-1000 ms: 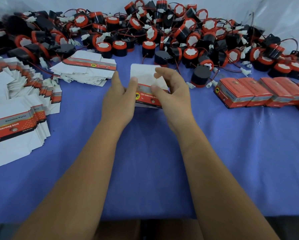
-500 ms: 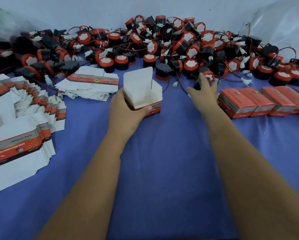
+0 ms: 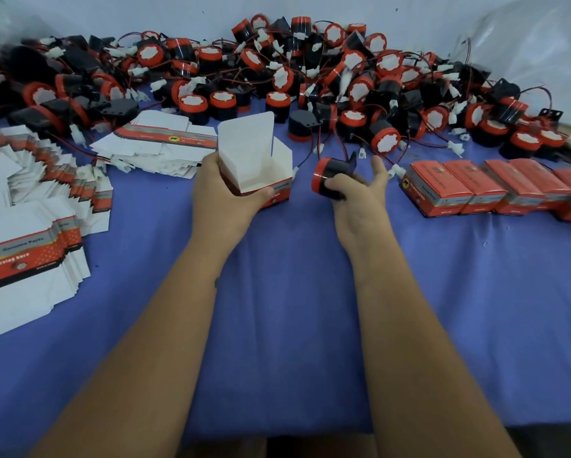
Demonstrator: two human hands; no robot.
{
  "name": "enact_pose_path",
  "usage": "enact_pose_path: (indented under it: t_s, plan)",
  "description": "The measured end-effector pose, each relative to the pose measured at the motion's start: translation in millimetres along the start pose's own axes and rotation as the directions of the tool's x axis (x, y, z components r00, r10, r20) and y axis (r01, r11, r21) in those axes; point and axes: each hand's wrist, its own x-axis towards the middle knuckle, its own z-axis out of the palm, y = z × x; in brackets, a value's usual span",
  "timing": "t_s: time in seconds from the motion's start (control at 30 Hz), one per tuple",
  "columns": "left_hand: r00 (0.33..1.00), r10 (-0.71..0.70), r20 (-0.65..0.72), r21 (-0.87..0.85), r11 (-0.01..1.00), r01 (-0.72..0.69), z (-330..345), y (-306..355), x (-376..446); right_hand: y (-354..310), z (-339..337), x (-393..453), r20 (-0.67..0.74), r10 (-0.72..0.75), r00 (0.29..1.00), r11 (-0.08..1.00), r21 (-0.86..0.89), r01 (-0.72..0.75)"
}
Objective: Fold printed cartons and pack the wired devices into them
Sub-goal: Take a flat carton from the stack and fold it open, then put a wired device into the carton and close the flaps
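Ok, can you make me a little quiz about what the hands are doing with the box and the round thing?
1. True or false: the open carton in the left hand has its lid flap standing up.
2. What is the right hand holding? A) a flat unfolded carton B) a black and red wired device C) a closed red box
3. Fill the gap: the closed red boxes stand in a row on the ____ side of the blue table.

Key: 1 true; 2 B; 3 right.
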Motion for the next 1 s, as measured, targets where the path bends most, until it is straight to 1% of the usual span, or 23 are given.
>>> enact_pose_path:
  t_s: [0.03,0.13,0.2,0.27,0.37,0.47,0.53,0.6,0.63,0.7,0.73,0.77,0.83,0.9,0.93,0.97,1.0]
  plan:
    - [1.0,0.004,0.009,0.004,1.0,-0.004,-0.4,0.4,-0.4,0.4,0.2,-1.3,0.02,0.005,1.0,0.999,0.041,-0.006]
    - [0.999,0.009,0.052,0.021,1.0,-0.01,-1.4,1.6,-2.0,-1.0,-0.2,-5.9,0.07,0.018,0.997,0.998,0.055,-0.022]
    - [0.997,0.007,0.077,0.022,1.0,-0.009,-1.6,2.3,-3.1,-1.8,0.7,-8.6,0.092,0.041,0.995,0.989,0.136,-0.054]
    - [0.996,0.006,0.086,0.018,1.0,-0.007,-1.2,3.1,-3.9,-1.1,6.4,-12.6,0.134,0.023,0.991,0.991,0.13,-0.04]
    - [0.996,-0.01,0.091,-0.008,1.0,0.011,-0.8,4.5,-4.0,-1.0,18.4,-18.4,0.184,-0.106,0.977,0.994,-0.005,0.109]
    - [0.994,-0.017,0.104,-0.015,1.0,0.018,-1.3,6.3,-5.1,2.4,22.1,-21.5,0.222,-0.248,0.943,0.94,-0.178,0.289]
    - [0.993,-0.002,0.118,-0.023,1.0,0.005,-1.6,7.1,-6.4,6.0,23.1,-22.7,0.296,-0.316,0.902,0.872,-0.284,0.399]
    - [0.989,0.018,0.146,-0.028,0.999,-0.014,-1.6,5.9,-7.4,8.1,26.0,-26.2,0.377,-0.32,0.869,0.813,-0.361,0.456]
    - [0.987,0.027,0.156,-0.024,0.999,-0.023,-1.7,4.8,-7.8,9.5,27.5,-27.0,0.396,-0.322,0.86,0.765,-0.426,0.482]
    - [0.988,0.036,0.151,-0.034,0.999,-0.031,-2.9,3.0,-8.3,12.5,28.2,-26.4,0.371,-0.351,0.86,0.59,-0.626,0.511]
    - [0.989,0.035,0.143,-0.052,0.998,-0.028,-4.0,2.7,-8.4,13.1,27.4,-25.6,0.346,-0.365,0.865,0.504,-0.707,0.495]
    - [0.99,0.032,0.137,-0.07,0.997,-0.022,-4.8,2.6,-8.2,12.9,26.3,-24.8,0.329,-0.367,0.87,0.446,-0.759,0.475]
    - [0.99,0.028,0.139,-0.084,0.996,-0.016,-5.5,3.3,-7.8,12.2,23.2,-23.3,0.347,-0.375,0.86,0.328,-0.818,0.473]
    - [0.989,0.027,0.147,-0.074,0.997,-0.016,-5.0,4.3,-7.6,12.9,20.2,-21.3,0.385,-0.406,0.829,0.161,-0.863,0.479]
    - [0.989,0.025,0.149,-0.075,0.997,-0.014,-4.7,4.6,-7.6,13.4,20.1,-20.6,0.395,-0.429,0.812,0.107,-0.871,0.48]
    - [0.989,0.021,0.148,-0.082,0.997,-0.009,-4.5,4.6,-7.3,13.2,20.7,-20.5,0.39,-0.452,0.802,0.096,-0.873,0.479]
    - [0.989,0.016,0.147,-0.09,0.996,-0.003,-4.4,4.3,-7.2,12.7,22.2,-21.7,0.373,-0.472,0.799,0.124,-0.869,0.479]
